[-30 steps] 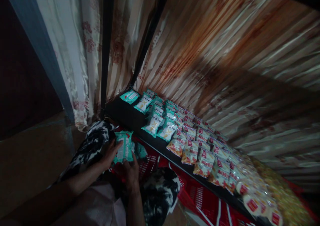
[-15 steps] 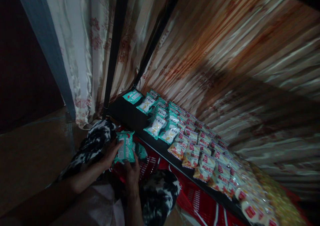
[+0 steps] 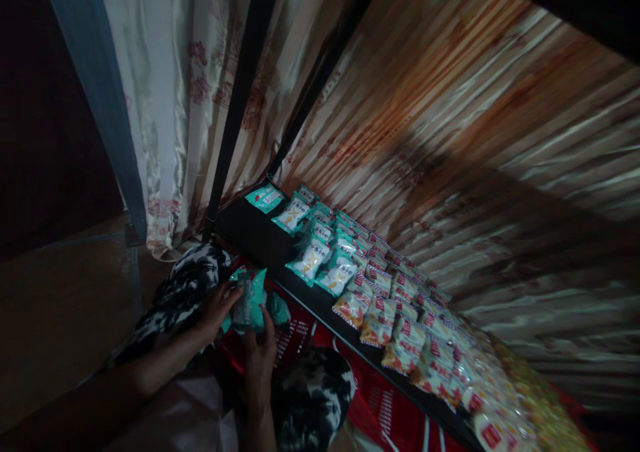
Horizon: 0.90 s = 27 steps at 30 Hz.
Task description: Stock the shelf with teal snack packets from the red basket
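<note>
Between my two hands is a teal snack bag (image 3: 250, 303), held above a red basket (image 3: 296, 335) at my knees. My left hand (image 3: 220, 311) grips the bag's left side, with the thumb and fingers closed on its edge. On the lower right side of the same bag, my right hand (image 3: 261, 344) has its fingers pressed. Another teal bag (image 3: 278, 309) lies just to the right of it in the basket. Past my hands, teal and white snack bags (image 3: 311, 259) stand in rows on a black shelf (image 3: 250, 234).
Several white and orange snack bags (image 3: 379, 319) fill the shelf's middle, with round clear-wrapped packs (image 3: 493, 432) and yellow packs (image 3: 540, 399) farther right. Black posts (image 3: 245, 92) rise at the shelf's left end. Pleated curtains (image 3: 400, 125) hang behind. Another red basket (image 3: 380, 405) sits below the shelf.
The teal bag in my hands has tilted and turned, so its printed back panel no longer faces me. My hands have dropped slightly, and the view has shifted a little.
</note>
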Each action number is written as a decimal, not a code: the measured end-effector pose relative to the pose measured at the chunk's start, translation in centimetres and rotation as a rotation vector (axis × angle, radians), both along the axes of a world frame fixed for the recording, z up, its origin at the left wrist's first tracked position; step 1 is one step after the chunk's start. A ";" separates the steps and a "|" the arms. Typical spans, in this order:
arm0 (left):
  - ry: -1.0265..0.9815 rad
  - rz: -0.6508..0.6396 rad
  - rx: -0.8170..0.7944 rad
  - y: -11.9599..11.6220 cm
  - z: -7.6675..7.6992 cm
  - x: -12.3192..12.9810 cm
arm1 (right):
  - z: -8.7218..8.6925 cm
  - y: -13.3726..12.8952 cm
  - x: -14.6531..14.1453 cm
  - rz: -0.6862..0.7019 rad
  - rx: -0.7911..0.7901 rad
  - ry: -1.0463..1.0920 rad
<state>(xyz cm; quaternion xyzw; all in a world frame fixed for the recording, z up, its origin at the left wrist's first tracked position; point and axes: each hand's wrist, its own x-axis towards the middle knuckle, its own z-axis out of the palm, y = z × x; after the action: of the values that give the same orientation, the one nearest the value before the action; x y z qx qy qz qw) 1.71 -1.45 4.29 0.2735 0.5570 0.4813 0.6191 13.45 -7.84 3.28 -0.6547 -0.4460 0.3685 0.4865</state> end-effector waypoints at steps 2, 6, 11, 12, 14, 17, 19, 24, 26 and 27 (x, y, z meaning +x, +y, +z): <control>-0.002 0.008 -0.002 0.0 0.0 -0.1 | -0.1 0.0 -0.1 0.004 0.049 -0.106; 0.008 0.016 -0.001 0.0 -0.6 -0.2 | -0.4 -0.2 -0.3 0.021 0.135 -0.319; 0.084 -0.016 -0.010 0.1 -1.2 -0.4 | -0.1 -0.3 -0.7 0.075 0.215 -0.492; 0.082 -0.023 -0.003 0.1 -1.3 -0.4 | 0.1 -0.3 -0.7 0.084 0.228 -0.519; 0.056 -0.035 0.013 0.1 -1.5 -0.5 | 0.4 -0.2 -0.6 0.112 0.241 -0.562; 0.004 -0.028 0.011 0.1 -1.7 -0.4 | 0.6 -0.3 -0.6 0.147 0.235 -0.612; -0.014 -0.014 -0.009 0.1 -1.8 -0.4 | 0.4 -0.4 -0.7 0.154 0.211 -0.641; -0.026 -0.069 -0.030 -0.1 -1.6 -0.6 | -0.7 -1.1 -1.6 0.175 0.153 -0.725; -0.037 -0.104 -0.007 -0.3 -1.5 -0.7 | -0.9 -1.4 -2.0 0.193 0.165 -0.748; -0.044 -0.123 -0.001 -0.3 -1.6 -0.7 | -0.9 -1.5 -2.1 0.203 0.173 -0.753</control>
<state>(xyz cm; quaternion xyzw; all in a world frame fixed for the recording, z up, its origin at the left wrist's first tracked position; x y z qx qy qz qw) 1.05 -1.79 2.72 0.2963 0.5254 0.4481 0.6598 11.31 -9.31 2.36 -0.6533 -0.6850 0.1099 0.3032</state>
